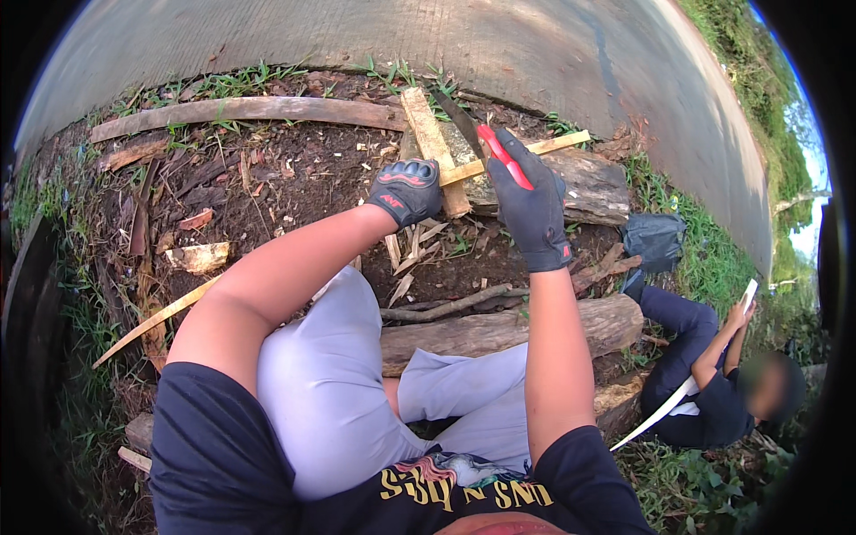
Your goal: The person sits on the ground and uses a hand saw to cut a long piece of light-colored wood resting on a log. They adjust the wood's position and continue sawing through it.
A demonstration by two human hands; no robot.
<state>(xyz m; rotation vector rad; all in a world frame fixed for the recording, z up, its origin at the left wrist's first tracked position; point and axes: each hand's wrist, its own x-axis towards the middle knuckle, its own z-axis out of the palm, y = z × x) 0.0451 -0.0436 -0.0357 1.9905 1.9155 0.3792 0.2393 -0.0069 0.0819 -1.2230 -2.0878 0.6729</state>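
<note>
My left hand [407, 191], in a black glove with red marks, is closed around a long, thin, pale yellow wooden strip [555, 145]. The strip slants across a short flat board [430, 134] that leans on a thick log [584, 183]. Its other end comes out beyond my left forearm and bends down to the left. In my gloved right hand [528, 209] is a machete with a red handle [505, 157]. Its dark blade [456, 116] points away and to the left, close to the strip. Whether the edge touches the wood I cannot tell.
A long curved plank [254, 110] lies at the far left, before a concrete road [357, 40]. Another log [499, 337] lies near my legs. Wood chips [415, 245] litter the soil. To the right are a black bag [654, 241] and a seated person [704, 383] holding a pale strip.
</note>
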